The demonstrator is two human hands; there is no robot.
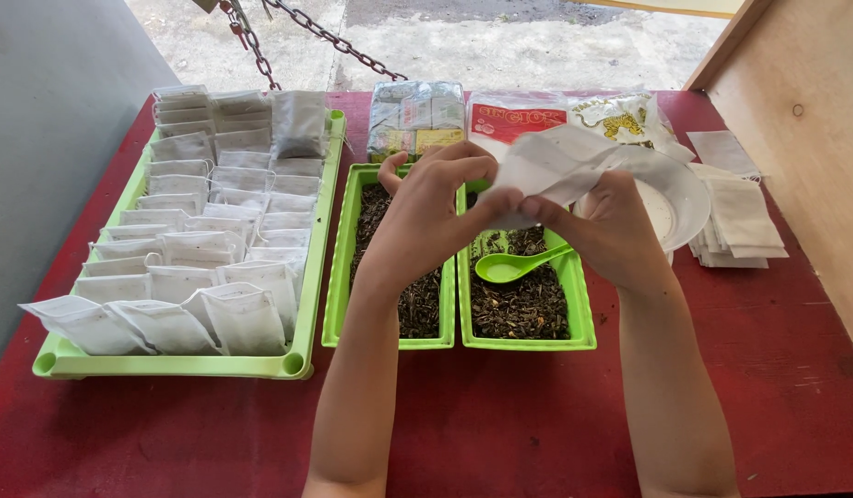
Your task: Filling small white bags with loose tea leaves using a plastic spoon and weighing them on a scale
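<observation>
both hands, left hand (425, 214) and right hand (609, 226), pinch a white paper bag (551, 164) above two green trays of loose tea (528, 304). risk: a hard pull may tear the thin bag, or a slack pinch may drop it into the tea. red tabletop (500, 415); sunlit pavement lies beyond.

We see two bare forearms coming up from the bottom edge, slim and smooth, with no sleeves, cuffs or gloves on them. Our left hand (425, 214) and right hand (609, 224) are bare too: we find no rings, watch, bracelets or bands at the wrists. The fingernails we can make out are short and unpainted.
</observation>
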